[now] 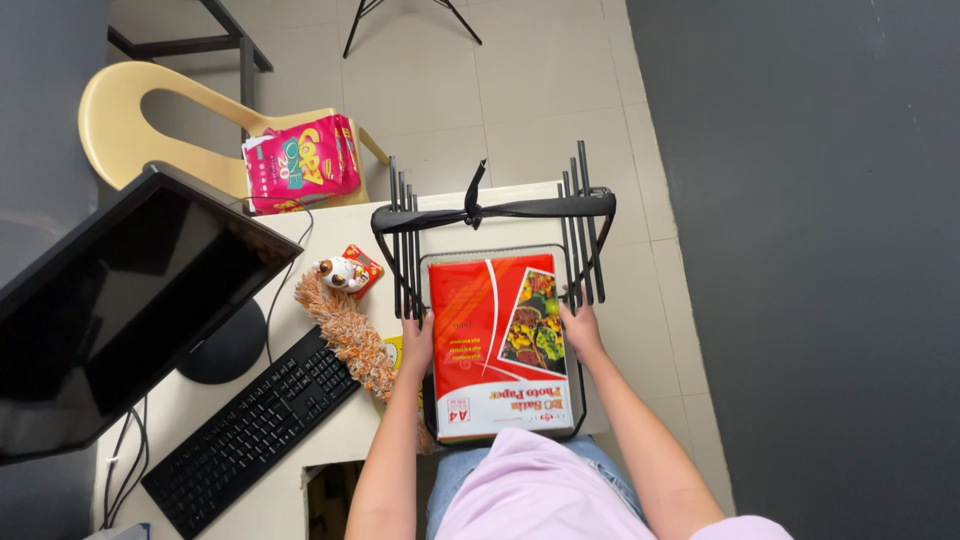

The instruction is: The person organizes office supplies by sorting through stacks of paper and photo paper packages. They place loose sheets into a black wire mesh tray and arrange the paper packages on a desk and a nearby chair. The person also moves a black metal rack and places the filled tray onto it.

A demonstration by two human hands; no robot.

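Two hands steady a red pack in a black tray at the desk's edge.

The monitor [120, 320] is cut off at left; below it a keyboard [250, 430]. The wire tray [497, 215] holds the red-and-white pack [475, 350], picture panel at its right. A pink pack [300, 163] lies on the chair [140, 130]. The left hand [417, 345] and right hand [580, 328] press the pack's sides, fingers curled; fingertips hidden.
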